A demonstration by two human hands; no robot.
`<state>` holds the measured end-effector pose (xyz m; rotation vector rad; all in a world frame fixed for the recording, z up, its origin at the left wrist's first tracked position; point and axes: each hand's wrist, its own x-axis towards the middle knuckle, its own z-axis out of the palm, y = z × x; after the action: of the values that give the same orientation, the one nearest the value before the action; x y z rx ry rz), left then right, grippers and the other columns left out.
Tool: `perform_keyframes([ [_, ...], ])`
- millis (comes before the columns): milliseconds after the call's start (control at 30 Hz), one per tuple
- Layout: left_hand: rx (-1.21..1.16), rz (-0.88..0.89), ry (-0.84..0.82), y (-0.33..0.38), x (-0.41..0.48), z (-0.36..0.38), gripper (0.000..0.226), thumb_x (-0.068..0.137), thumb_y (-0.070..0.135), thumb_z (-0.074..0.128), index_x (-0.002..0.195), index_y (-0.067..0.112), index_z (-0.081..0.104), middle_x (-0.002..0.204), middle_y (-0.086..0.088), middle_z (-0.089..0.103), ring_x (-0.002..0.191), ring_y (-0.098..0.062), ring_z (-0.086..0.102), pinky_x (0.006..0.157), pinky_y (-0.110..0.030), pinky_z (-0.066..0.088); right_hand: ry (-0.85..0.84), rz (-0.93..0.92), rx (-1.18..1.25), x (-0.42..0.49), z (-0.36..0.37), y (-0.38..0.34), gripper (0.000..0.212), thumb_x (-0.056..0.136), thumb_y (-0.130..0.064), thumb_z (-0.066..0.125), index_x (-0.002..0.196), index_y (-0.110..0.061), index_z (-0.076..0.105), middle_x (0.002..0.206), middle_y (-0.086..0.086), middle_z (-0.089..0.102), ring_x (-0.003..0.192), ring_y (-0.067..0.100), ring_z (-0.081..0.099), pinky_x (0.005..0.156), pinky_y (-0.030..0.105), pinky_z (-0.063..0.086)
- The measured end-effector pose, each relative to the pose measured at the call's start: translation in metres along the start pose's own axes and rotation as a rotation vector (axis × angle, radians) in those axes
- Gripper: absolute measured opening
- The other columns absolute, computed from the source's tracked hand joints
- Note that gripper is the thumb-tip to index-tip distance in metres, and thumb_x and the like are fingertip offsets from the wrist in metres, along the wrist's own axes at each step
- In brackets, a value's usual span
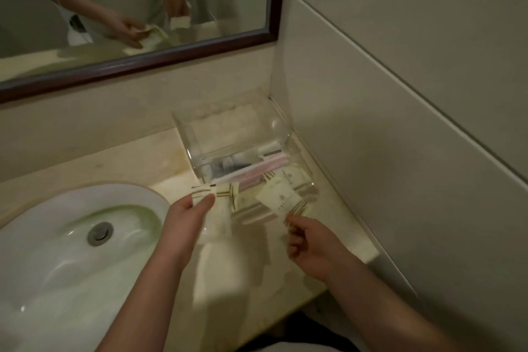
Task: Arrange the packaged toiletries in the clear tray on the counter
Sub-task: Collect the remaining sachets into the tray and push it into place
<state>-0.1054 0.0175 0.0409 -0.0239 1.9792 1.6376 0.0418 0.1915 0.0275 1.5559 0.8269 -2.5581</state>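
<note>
Over the tabletop's (163, 151) corner, the left hand (185, 220) pinched a striped packet (221, 194) beside the tray (183, 134); the right hand (311, 243) pinched a second packet (280, 198) over its near end, print too blurred to read.

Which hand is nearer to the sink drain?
Left. The left hand, holding a packet, is right of the sink drain; the right hand, pinching another packet, is farther right.

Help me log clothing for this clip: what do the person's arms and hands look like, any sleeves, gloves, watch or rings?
The left hand and right hand are ungloved, and the arms behind them are bare to the frame's edge, with no sleeve showing. No watch, bracelet or ring shows, though the picture is dim and blurred, so a thin ring could go unseen.
</note>
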Motion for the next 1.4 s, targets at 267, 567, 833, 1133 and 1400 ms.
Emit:
perform_keyframes([
  [267,-0.058,-0.065,0.190,0.004,0.006,-0.023,0.020,0.084,0.034,0.067,0.086,0.016,0.074,0.082,-0.015,0.067,0.074,-0.026,0.057,0.071,-0.042,0.048,-0.155,0.209,-0.023,0.029,0.067,0.001,0.019,0.085,-0.020,0.069,0.102,-0.013,0.066,0.083,-0.003,0.074,0.054,0.001,0.062,0.041,0.013,0.037],
  [567,-0.164,-0.094,0.264,0.009,0.012,-0.022,0.013,0.089,0.021,0.064,0.087,0.013,0.075,0.087,-0.013,0.074,0.078,-0.030,0.065,0.076,-0.052,0.054,-0.319,-0.525,-1.454,0.020,0.069,-0.036,0.001,0.084,-0.028,0.067,0.084,-0.027,0.068,0.072,-0.009,0.068,0.060,0.003,0.061,0.062,0.024,0.052],
  [833,-0.172,-0.071,0.221,0.005,0.006,-0.013,0.016,0.089,0.019,0.064,0.097,0.008,0.073,0.094,-0.018,0.074,0.079,-0.030,0.069,0.076,-0.046,0.056,-0.427,-1.107,-2.098,0.075,0.042,-0.044,0.047,0.085,-0.038,0.050,0.132,-0.035,0.052,0.146,-0.001,0.046,0.138,0.026,0.035,0.112,0.047,0.032],
  [1133,-0.125,-0.070,-0.015,0.002,0.001,-0.008,0.015,0.090,0.016,0.062,0.099,0.013,0.074,0.096,-0.008,0.076,0.093,-0.027,0.071,0.089,-0.040,0.054,-0.213,-1.106,-1.628,0.052,0.039,-0.036,0.038,0.092,-0.043,0.042,0.114,-0.024,0.066,0.117,-0.003,0.064,0.112,0.017,0.053,0.096,0.033,0.041],
  [1400,-0.177,-0.005,-0.187,0.012,0.009,0.013,0.019,0.085,0.003,0.063,0.088,0.016,0.077,0.097,-0.006,0.075,0.090,-0.019,0.068,0.091,-0.041,0.048,-0.156,-0.516,-0.865,0.030,0.054,-0.056,0.012,0.091,-0.016,0.061,0.097,-0.010,0.070,0.068,-0.002,0.065,0.053,0.007,0.059,0.045,0.017,0.043],
])
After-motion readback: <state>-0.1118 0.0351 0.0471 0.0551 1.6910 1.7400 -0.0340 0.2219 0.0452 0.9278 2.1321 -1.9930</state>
